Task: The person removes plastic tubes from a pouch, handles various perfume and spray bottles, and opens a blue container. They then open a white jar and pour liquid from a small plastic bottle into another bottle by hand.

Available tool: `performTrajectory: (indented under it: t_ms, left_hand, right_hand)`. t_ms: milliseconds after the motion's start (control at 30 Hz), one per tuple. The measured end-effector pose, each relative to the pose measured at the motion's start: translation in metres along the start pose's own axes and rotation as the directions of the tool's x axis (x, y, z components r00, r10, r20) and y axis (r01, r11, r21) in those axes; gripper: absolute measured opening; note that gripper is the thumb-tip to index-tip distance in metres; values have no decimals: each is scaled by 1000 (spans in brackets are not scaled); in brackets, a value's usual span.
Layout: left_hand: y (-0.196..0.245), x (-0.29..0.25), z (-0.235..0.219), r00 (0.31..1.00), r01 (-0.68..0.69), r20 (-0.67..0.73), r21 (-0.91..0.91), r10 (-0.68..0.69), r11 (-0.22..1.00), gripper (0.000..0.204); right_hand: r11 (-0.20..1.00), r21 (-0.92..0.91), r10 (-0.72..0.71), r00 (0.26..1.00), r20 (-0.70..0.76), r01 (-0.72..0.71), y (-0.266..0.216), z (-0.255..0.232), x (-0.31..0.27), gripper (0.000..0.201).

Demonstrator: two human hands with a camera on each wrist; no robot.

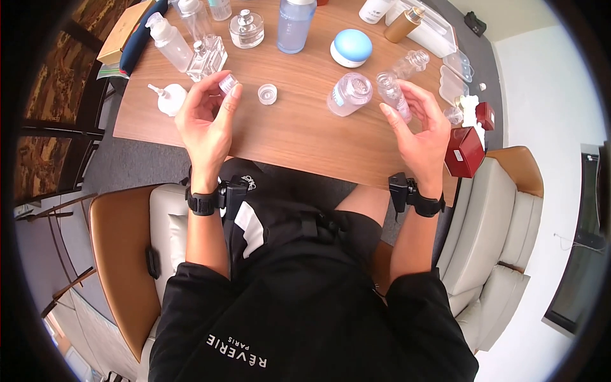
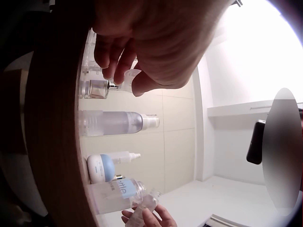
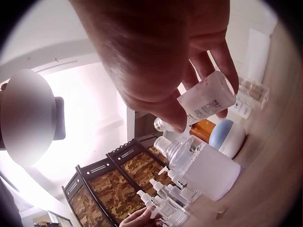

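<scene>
The left hand (image 1: 210,121) pinches a small clear cap (image 1: 228,83) between thumb and fingers, above the table's left part; the left wrist view shows the same cap (image 2: 130,78) at the fingertips. In the right hand (image 1: 423,127) is a small clear bottle (image 1: 394,97), gripped by thumb and fingers and tilted, its open neck toward a wide clear bottle (image 1: 350,94). The right wrist view shows printed text on the small bottle (image 3: 207,98), held above the wide bottle (image 3: 210,172). A round clear lid (image 1: 267,94) lies on the table between the hands.
Behind stand a blue-lidded jar (image 1: 351,48), a lavender bottle (image 1: 296,25), glass perfume bottles (image 1: 247,28) and a pump bottle (image 1: 170,41). A white squeeze bottle (image 1: 170,100) is by the left hand. Red boxes (image 1: 465,151) sit at the right edge, near a clear plastic case (image 1: 429,28).
</scene>
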State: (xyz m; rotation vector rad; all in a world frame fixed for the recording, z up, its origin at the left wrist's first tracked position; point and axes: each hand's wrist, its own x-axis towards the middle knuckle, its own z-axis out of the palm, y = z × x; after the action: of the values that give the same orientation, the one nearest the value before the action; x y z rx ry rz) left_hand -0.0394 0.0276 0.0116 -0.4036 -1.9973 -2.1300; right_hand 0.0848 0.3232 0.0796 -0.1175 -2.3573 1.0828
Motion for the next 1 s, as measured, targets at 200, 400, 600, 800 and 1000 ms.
performTrajectory:
  t_ms: [200, 400, 600, 800, 1000]
  left_hand:
    - [0, 0, 0, 1000, -5, 2, 17, 5, 1000, 34]
    - [2, 0, 1, 1000, -2, -7, 10, 2, 1000, 33]
    - [3, 0, 1, 1000, 4, -12, 5, -4, 1000, 33]
    - [2, -1, 2, 1000, 3, -15, -4, -3, 1000, 33]
    - [1, 0, 1, 1000, -5, -12, -5, 5, 1000, 33]
  right_hand:
    - [994, -80, -79, 997, 3, 79, -3, -1, 2, 38]
    - [984, -154, -84, 994, 66, 93, -10, -5, 4, 40]
    - [972, -163, -165, 985, 40, 170, -10, -4, 7, 38]
    - [968, -175, -175, 983, 53, 181, -12, -4, 7, 38]
    - [963, -192, -184, 981, 54, 191, -13, -5, 7, 39]
